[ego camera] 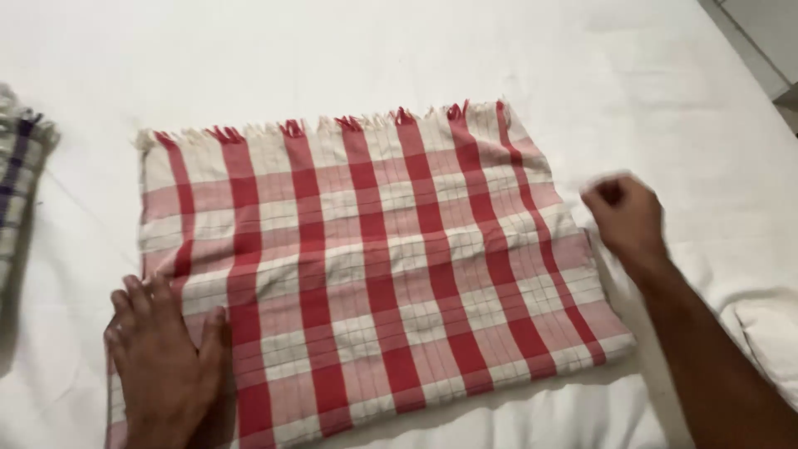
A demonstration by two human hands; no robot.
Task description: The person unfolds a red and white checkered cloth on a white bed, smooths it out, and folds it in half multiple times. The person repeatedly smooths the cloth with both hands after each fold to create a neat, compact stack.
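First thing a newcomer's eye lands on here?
The red-and-white checked cloth, spread flat across the middle of the white bed sheet with its fringed edge at the far side. Next, the left hand pressed flat, fingers spread, on the cloth's near left corner, and the right hand, blurred and loosely closed, at its right edge. A folded purple-striped cloth sits at the far left edge of view.

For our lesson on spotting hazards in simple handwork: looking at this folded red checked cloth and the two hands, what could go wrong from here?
1. Only the left hand pins the red checked cloth, at one corner; a tug could skew the layers.
2. The right hand is blurred at the cloth's edge; it might rumple that edge.
3. The white sheet underneath looks soft, so wrinkles may form.
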